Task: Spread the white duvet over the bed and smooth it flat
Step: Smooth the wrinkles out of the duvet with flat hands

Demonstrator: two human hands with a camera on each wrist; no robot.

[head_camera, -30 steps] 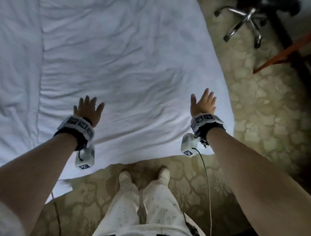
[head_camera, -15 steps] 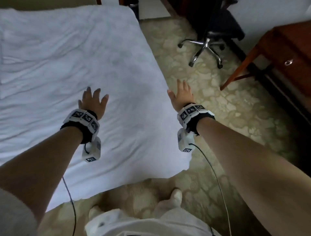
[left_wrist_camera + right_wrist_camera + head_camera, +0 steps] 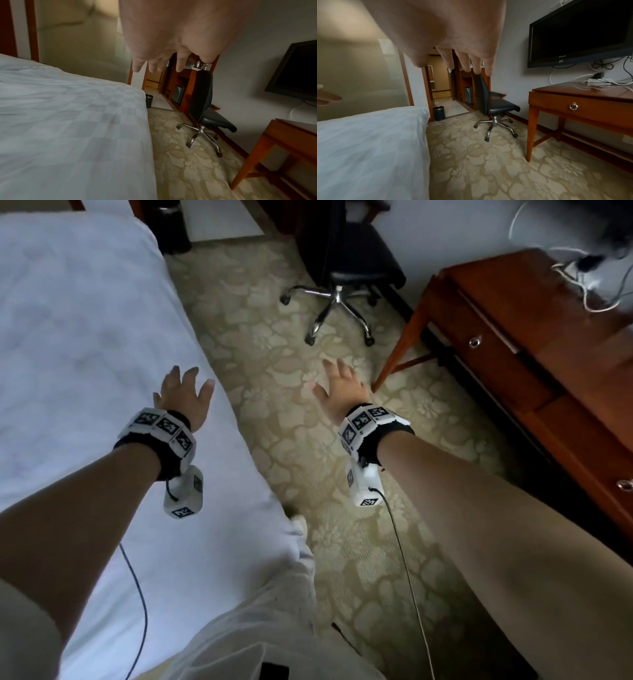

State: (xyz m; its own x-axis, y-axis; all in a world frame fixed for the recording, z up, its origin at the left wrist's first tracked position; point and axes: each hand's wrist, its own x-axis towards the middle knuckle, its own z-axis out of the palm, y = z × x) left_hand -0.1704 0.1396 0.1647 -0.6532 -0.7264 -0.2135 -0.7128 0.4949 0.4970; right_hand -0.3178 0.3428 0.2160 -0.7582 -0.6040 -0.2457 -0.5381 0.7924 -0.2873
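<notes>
Both hands [image 3: 263, 395] empty above duvet [image 3: 85, 337]

One duvet [image 3: 85, 337], two hands, one chair [image 3: 342, 285], one desk [image 3: 531, 344], one bin [image 3: 439, 113].

Left hand [image 3: 186, 397] spread above white duvet [image 3: 85, 344], right hand [image 3: 342, 392] over patterned carpet [image 3: 274, 371]

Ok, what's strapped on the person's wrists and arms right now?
Both forearms are bare. The left hand and right hand wear nothing. Each wrist carries a black band faced with white tiles printed with black square markers. A white camera box hangs under each wrist, also marked, with a thin dark cable trailing back. A pale short sleeve shows at the left edge.
</notes>
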